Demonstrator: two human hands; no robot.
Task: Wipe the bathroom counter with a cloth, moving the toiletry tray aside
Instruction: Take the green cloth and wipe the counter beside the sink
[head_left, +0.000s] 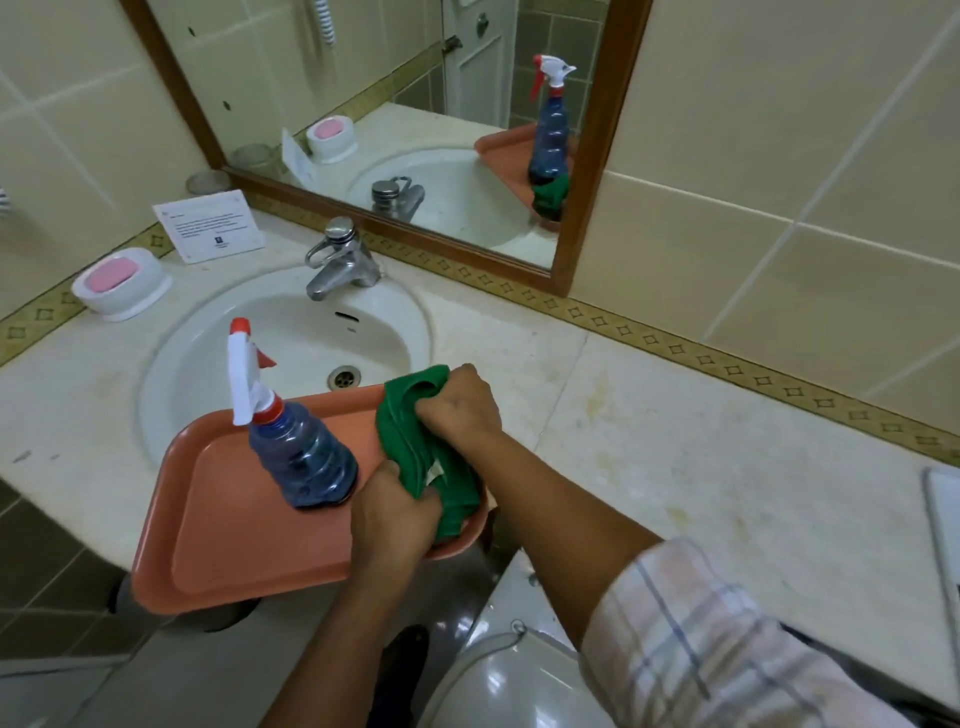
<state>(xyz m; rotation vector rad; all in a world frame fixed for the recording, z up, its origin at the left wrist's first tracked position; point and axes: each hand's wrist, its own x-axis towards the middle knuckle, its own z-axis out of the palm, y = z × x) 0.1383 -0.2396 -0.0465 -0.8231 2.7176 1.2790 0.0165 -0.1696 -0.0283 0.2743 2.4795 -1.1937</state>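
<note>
A salmon-coloured tray (234, 545) lies across the front of the sink (291, 332) and juts past the counter's front edge. On it stands a blue spray bottle (304, 462) with a white and red trigger head. Both hands hold a green cloth (415, 452) over the tray's right end. My left hand (395, 514) grips the cloth's lower part. My right hand (460, 405) is closed on its upper part. The beige stone counter (701, 457) stretches to the right of the sink, with faint yellowish stains.
A chrome tap (340, 260) stands behind the basin. At the far left sit a white dish with pink soap (119, 280), a printed card (210, 223) and a glass (208, 182). A framed mirror (389, 119) hangs above. A white object (943, 519) lies at the right edge, a toilet (509, 686) below.
</note>
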